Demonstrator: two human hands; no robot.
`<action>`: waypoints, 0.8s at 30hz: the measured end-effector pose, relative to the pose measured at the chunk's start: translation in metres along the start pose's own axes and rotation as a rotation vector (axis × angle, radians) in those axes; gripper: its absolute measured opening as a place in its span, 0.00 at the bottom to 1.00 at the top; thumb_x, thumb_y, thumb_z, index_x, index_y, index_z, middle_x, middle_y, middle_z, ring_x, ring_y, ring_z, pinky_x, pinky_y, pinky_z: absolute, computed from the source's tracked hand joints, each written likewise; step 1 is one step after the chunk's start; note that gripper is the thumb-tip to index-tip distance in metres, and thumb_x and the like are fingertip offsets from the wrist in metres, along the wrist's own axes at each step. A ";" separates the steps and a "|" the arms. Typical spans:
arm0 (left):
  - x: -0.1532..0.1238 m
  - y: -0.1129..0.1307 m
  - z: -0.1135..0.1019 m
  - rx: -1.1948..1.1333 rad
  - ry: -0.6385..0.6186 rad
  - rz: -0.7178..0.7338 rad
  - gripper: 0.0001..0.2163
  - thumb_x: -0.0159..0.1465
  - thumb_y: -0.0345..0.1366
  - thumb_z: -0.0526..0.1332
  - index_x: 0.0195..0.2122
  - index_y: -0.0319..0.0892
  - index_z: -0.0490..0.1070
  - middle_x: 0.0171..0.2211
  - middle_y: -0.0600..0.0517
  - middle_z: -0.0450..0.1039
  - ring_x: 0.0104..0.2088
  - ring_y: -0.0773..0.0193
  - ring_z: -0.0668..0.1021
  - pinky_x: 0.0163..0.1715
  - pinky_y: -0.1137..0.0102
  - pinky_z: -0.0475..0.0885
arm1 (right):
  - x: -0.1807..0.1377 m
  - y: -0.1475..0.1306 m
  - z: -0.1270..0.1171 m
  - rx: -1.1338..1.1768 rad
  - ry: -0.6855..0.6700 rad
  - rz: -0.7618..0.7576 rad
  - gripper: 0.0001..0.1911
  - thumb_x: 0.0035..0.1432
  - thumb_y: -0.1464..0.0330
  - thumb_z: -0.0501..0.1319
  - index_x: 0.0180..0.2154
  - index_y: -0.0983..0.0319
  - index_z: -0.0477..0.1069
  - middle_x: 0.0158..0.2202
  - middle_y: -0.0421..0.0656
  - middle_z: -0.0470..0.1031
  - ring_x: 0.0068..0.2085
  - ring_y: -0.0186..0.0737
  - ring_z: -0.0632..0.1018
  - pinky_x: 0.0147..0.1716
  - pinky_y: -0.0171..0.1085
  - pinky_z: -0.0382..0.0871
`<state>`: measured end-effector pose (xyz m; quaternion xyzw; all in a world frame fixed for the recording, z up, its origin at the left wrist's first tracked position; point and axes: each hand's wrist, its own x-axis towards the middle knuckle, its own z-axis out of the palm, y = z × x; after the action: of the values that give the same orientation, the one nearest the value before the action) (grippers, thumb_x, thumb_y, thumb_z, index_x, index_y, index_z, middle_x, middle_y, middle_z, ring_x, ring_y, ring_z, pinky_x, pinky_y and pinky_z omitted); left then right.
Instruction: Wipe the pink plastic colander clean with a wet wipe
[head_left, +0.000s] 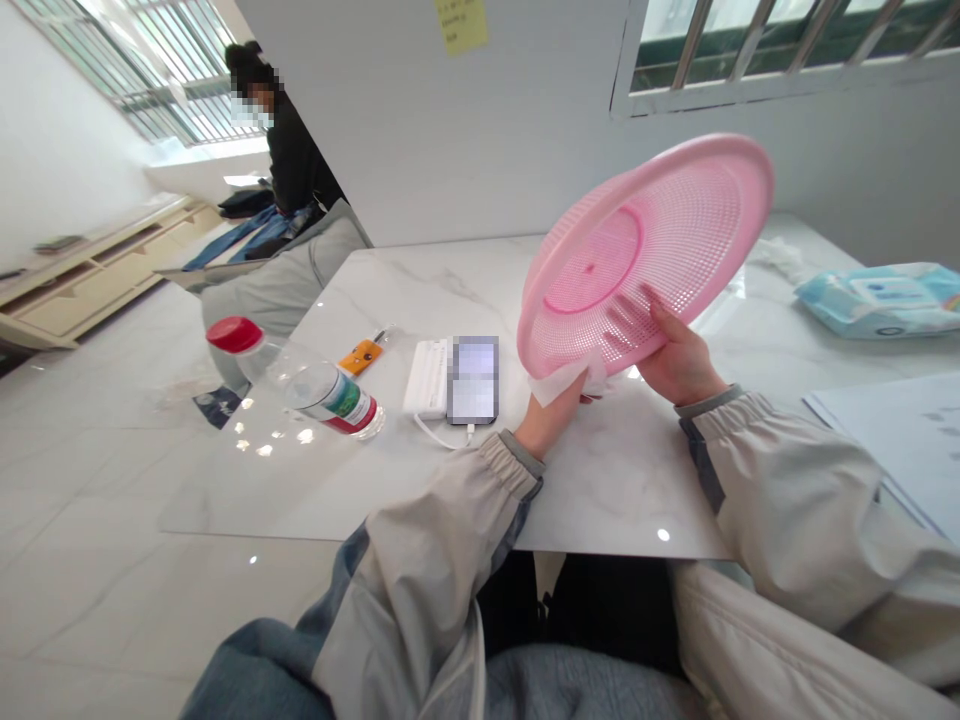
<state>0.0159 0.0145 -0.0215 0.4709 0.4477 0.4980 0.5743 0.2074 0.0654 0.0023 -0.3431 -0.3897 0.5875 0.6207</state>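
Note:
A round pink plastic mesh basket [697, 225] is held tilted above the table, its inside turned towards me. My right hand [686, 362] grips its lower right rim, thumb on the inner side and fingers behind, showing faintly through the mesh. At the lower left rim, my left hand [553, 415] is closed on a thin white wipe [564, 381], which lies against the basket's edge. The wipe and the basket hide most of the left fingers.
On the white marbled table [450, 500] stand a red-capped clear bottle [330, 395], an orange item [361, 357], a white power bank [425, 378] cabled to a phone [473, 380]. At right lie a blue wipes pack [881, 300] and paper sheets [900, 430]. A person [292, 160] sits beyond.

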 end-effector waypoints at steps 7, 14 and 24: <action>-0.001 0.006 0.005 -0.184 -0.061 -0.100 0.18 0.73 0.48 0.67 0.51 0.38 0.83 0.50 0.41 0.87 0.36 0.61 0.86 0.40 0.65 0.81 | -0.013 0.000 0.011 -0.011 -0.143 0.210 0.28 0.64 0.54 0.73 0.63 0.40 0.74 0.68 0.37 0.80 0.64 0.60 0.83 0.67 0.68 0.77; -0.001 0.005 0.008 -0.193 -0.076 -0.065 0.17 0.70 0.49 0.70 0.49 0.40 0.83 0.42 0.43 0.87 0.34 0.60 0.85 0.36 0.66 0.80 | -0.012 0.000 0.011 0.000 -0.129 0.210 0.30 0.64 0.59 0.73 0.65 0.43 0.73 0.65 0.40 0.83 0.58 0.55 0.87 0.56 0.59 0.86; -0.001 0.002 0.002 -0.050 -0.073 -0.027 0.19 0.68 0.55 0.71 0.38 0.41 0.81 0.35 0.46 0.84 0.31 0.61 0.84 0.34 0.67 0.78 | 0.011 -0.007 -0.012 -0.010 0.187 -0.189 0.12 0.60 0.63 0.72 0.46 0.53 0.84 0.52 0.41 0.88 0.60 0.54 0.86 0.65 0.57 0.81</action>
<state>0.0178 0.0136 -0.0194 0.4683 0.4202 0.4835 0.6086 0.2208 0.0763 0.0038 -0.3611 -0.3639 0.4898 0.7052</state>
